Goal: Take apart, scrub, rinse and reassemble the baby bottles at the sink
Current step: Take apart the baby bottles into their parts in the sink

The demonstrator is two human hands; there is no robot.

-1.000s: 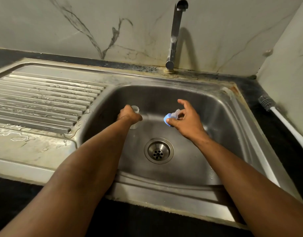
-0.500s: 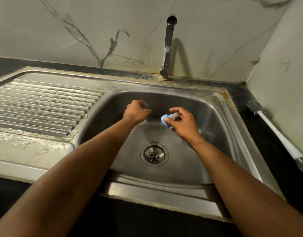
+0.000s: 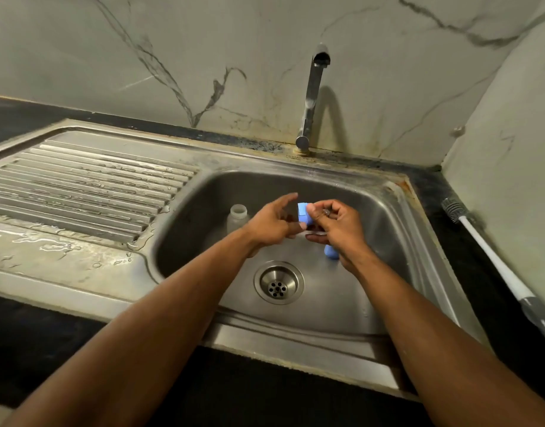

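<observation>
A: Start from the left. What's there?

B: The ribbed draining board [image 3: 80,183], wet, with pooled water toward its near edge. Then the sink [image 3: 388,241], and standing upright by its left wall a clear bottle body [image 3: 238,217] with no top on it, well apart from the drain [image 3: 278,282].

A: And the hands?

B: The left hand [image 3: 272,224] has let go of the bottle; its forefinger is stretched toward the blue collar [image 3: 303,214], and the lower fingers [image 3: 291,234] curl in near the blue piece. Whether they actually pinch it I cannot tell. The right hand [image 3: 337,228] has fingers and thumb curled round that collar, holding it over the basin. A second blue part [image 3: 331,252] shows below the right palm, mostly hidden.

A: Further right?

B: The tap [image 3: 314,97] stands behind, with no water running that I can see. A bottle brush [image 3: 492,238] lies on the dark bench [image 3: 434,192] at the far right.

A: What might go wrong?

B: I'd judge the teat is being worked out of the collar. Wet fingers on a small slick piece could slip, and it would drop close to the drain. A sharp tug might also tear the soft teat. The empty bottle is light and standing near the left forearm, so a careless nudge could tip it over.
</observation>
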